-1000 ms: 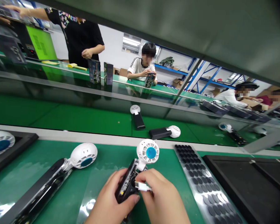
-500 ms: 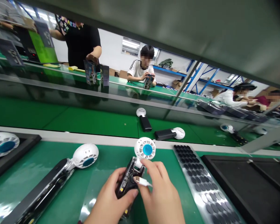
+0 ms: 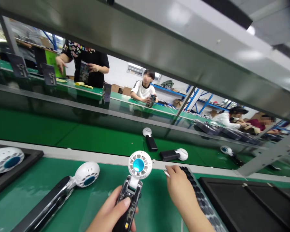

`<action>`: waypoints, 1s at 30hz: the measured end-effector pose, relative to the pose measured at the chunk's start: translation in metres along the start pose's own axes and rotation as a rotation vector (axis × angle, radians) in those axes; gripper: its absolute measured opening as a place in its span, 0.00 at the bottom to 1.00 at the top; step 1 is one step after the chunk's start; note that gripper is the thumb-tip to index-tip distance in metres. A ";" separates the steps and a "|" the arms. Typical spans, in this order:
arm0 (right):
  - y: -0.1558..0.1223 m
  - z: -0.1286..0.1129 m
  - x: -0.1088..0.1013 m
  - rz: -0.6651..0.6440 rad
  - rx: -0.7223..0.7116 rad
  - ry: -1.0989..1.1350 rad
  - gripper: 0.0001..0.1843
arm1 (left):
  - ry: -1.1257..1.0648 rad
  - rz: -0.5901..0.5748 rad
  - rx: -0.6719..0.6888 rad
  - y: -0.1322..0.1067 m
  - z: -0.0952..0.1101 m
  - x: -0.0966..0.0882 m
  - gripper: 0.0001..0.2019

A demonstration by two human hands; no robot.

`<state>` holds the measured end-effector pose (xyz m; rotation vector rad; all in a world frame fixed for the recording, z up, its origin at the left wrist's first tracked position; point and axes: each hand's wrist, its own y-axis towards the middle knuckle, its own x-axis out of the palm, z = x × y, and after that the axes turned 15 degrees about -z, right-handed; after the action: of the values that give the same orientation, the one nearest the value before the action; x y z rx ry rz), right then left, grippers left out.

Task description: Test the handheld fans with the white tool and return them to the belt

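Note:
My left hand (image 3: 108, 209) is wrapped round the dark handle of a small handheld fan (image 3: 134, 201), its thumb on the round button. The fan stands nearly upright, its white round head with a blue centre at the top. Circuit parts and a yellow piece show on the handle's front. To the right, apart from the fan, my right hand (image 3: 181, 188) is closed on a white cable plug (image 3: 166, 173), whose tip pokes out beside the fingers. Left of my hands, another fan (image 3: 88, 174) lies on the green table with a long dark handle.
Sheets of black round pads (image 3: 203, 203) and a black tray (image 3: 229, 203) lie at right. Another fan (image 3: 8, 159) rests in a tray at far left. Beyond the pale edge, fans (image 3: 151, 143) lie on the green belt (image 3: 106, 135). Several people work across from me.
My right hand has drawn away from the fan to the right, holding the plug. The fan is more upright in my left hand, its thumb now on the button. My view has tilted up.

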<state>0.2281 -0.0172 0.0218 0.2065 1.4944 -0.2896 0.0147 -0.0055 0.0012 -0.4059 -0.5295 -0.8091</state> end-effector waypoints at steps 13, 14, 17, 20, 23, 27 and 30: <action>0.107 0.067 0.053 0.061 -0.123 -0.483 0.22 | -0.153 0.002 -0.063 0.010 0.002 -0.014 0.25; 0.109 0.072 0.054 0.060 -0.152 -0.506 0.21 | -0.196 -0.009 -0.074 0.012 -0.001 -0.015 0.24; 0.113 0.084 0.051 0.050 -0.258 -0.567 0.18 | -0.264 -0.016 -0.090 0.015 -0.010 -0.018 0.21; 0.114 0.093 0.043 0.080 -0.343 -0.604 0.21 | -0.233 -0.002 -0.061 0.015 -0.012 -0.018 0.22; 0.105 0.101 0.031 0.213 -0.345 -0.588 0.25 | -0.173 0.006 -0.028 0.014 -0.012 -0.019 0.24; 0.062 0.101 0.024 0.383 -0.371 -0.512 0.27 | -0.207 0.006 -0.039 0.014 -0.015 -0.019 0.24; 0.010 0.083 0.032 0.388 -0.540 -0.491 0.30 | -0.243 0.027 -0.100 0.012 -0.017 -0.018 0.23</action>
<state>0.3113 -0.0355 -0.0046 -0.0150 0.9709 0.3570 0.0182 0.0032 -0.0243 -0.6070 -0.7096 -0.7669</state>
